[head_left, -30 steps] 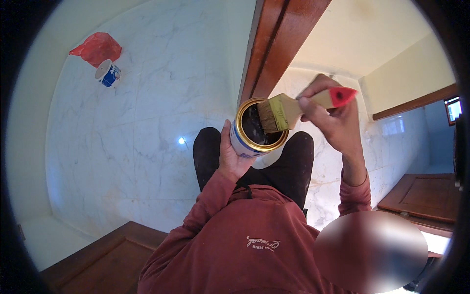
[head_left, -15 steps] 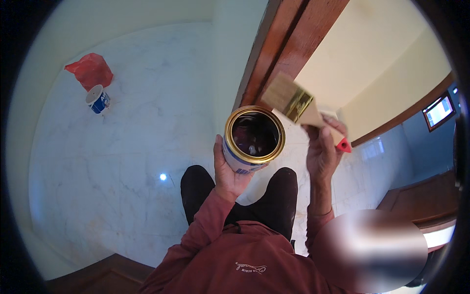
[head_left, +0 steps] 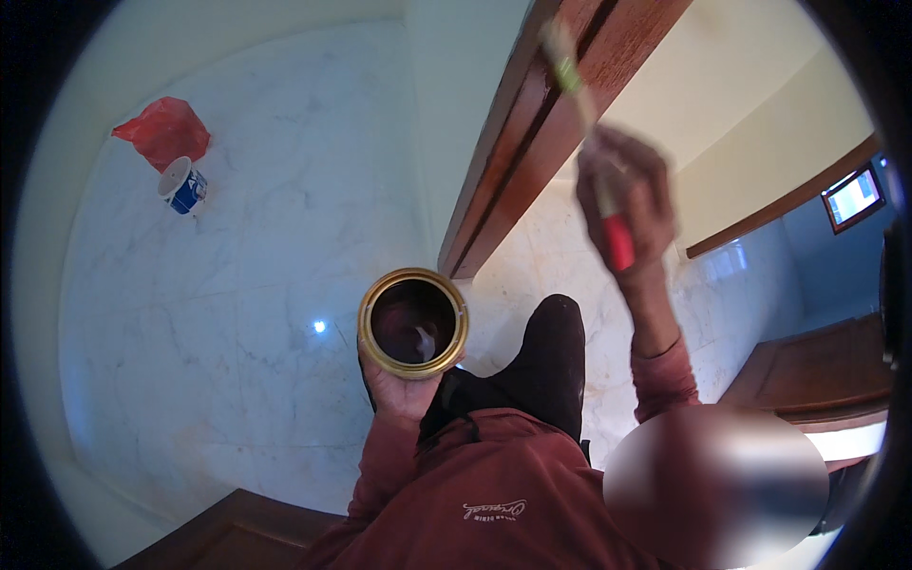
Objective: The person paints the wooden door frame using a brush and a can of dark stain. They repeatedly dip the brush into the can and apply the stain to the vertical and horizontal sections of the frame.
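My left hand (head_left: pixel 404 391) is cupping the can (head_left: pixel 462 323), my curled right hand (head_left: pixel 635 195) is gripping the brush (head_left: pixel 586 104), and any tilting could be spilling dark liquid (head_left: pixel 401 318) onto the floor (head_left: pixel 237 313).

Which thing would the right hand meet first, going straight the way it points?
The door frame, most likely, with the brush in the right hand leading; its bristles overlap the frame in view, but contact is unclear.
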The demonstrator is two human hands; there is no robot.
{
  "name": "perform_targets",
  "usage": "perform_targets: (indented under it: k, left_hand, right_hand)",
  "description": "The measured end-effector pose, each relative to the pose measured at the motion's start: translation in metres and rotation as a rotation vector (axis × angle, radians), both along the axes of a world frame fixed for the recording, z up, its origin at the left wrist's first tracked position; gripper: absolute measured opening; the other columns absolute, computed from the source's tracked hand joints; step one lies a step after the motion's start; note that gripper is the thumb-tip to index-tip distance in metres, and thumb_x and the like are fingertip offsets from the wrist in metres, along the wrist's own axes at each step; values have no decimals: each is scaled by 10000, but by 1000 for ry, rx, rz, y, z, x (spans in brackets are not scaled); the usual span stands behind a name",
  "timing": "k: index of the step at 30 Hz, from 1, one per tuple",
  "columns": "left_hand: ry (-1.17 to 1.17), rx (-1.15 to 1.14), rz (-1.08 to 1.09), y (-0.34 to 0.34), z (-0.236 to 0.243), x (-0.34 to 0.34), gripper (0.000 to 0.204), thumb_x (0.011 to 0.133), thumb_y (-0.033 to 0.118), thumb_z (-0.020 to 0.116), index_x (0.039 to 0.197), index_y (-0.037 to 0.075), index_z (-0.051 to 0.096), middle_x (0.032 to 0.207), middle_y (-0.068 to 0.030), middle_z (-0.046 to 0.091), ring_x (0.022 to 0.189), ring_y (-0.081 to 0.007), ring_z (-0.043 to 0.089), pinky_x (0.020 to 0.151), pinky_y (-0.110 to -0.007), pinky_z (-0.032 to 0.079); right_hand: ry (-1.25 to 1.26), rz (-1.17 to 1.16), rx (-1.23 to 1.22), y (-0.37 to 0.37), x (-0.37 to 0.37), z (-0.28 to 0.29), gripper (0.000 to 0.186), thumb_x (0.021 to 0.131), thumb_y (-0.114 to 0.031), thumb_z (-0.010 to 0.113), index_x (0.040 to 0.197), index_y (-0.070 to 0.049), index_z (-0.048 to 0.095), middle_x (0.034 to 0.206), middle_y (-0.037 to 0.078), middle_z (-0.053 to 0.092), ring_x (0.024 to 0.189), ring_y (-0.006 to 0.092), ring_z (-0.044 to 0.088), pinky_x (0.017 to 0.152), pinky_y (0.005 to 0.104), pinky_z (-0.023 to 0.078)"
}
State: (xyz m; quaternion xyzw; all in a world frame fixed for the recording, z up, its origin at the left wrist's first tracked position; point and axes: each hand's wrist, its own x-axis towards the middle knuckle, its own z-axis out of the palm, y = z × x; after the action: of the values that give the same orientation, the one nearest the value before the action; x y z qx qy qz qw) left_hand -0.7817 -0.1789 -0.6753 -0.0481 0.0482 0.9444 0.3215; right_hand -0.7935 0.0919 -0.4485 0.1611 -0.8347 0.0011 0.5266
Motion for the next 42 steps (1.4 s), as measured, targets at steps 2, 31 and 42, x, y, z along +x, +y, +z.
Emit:
perform_targets:
  k: [2, 31, 42]
  left_hand:
    - [-32, -19, 43, -8, 7, 7, 759, 937, 651, 623, 1506, 164, 503, 1454, -161, 587, 1310, -485, 548, 833, -547, 477]
    - [47, -93, 104, -67, -7, 29, 779, 974, 598, 625, 1550, 104, 449, 1531, -272, 493, 1348, -506, 541, 991, -645, 548]
    - [-119, -10, 71, -73, -28, 41, 795, 968, 575, 648, 1534, 55, 447, 1554, -269, 457, 1386, -516, 495, 1051, -709, 496]
  right_hand:
    - [-177, 5, -33, 4, 10, -58, 354, 776, -29, 782, 1124, -50, 727, 1294, 172, 639, 1140, 347, 668, 928, 405, 594]
    - [-415, 106, -211, 1, 13, -228, 327, 791, 88, 780, 1084, -26, 693, 1203, 174, 647, 1135, 351, 678, 909, 415, 606]
    - [-925, 68, -181, 5, 16, -369, 338, 849, -59, 686, 1181, -91, 628, 1297, 110, 604, 1254, 339, 588, 940, 436, 606]
